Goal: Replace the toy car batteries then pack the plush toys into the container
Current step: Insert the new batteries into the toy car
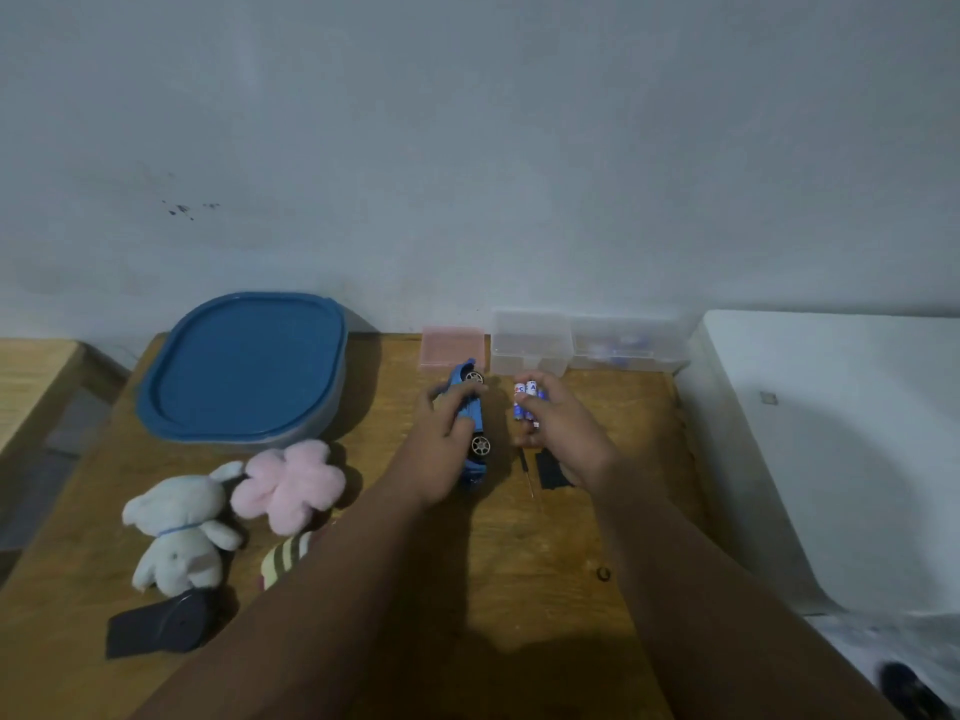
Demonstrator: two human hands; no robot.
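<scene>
Batts in R hand

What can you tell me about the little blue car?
The toy car is blue with silver spoked wheels and looks like plastic. It is tipped on its side on the wooden table, two wheels facing right. The left hand grips it around the middle. Its underside is hard to make out.

1 toy car, 3 plush toys, 1 lidded container, 2 clear boxes, 1 pink box
</scene>
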